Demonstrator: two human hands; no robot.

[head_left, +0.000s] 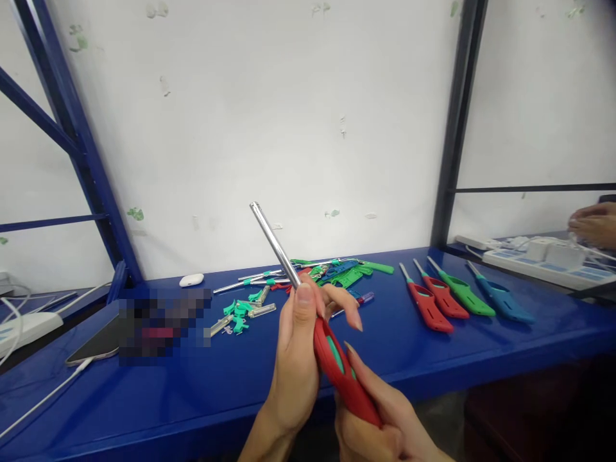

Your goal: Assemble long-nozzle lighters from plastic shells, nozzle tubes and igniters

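Observation:
A red long-necked lighter [344, 378] with a silver metal tube and a green part inside its body is held up in front of me. My left hand [301, 346] wraps the neck, its thumb pressed where the tube meets the red body. Around the lower end of the red body my right hand [380, 417] is closed, its thumb near the green part. Behind my hands lie loose green trigger pieces [238, 314], clear fluid tanks [262, 310], metal tubes [235, 285] and a pile of green and blue casings [346, 274].
Several assembled lighters [452, 295] in red, green and blue lie in a row at right. A phone [96, 337] on a cable and a white earbud case [191, 280] are at left. Beyond the right post [457, 128], another person's hand [594, 224] is near a power strip [520, 263].

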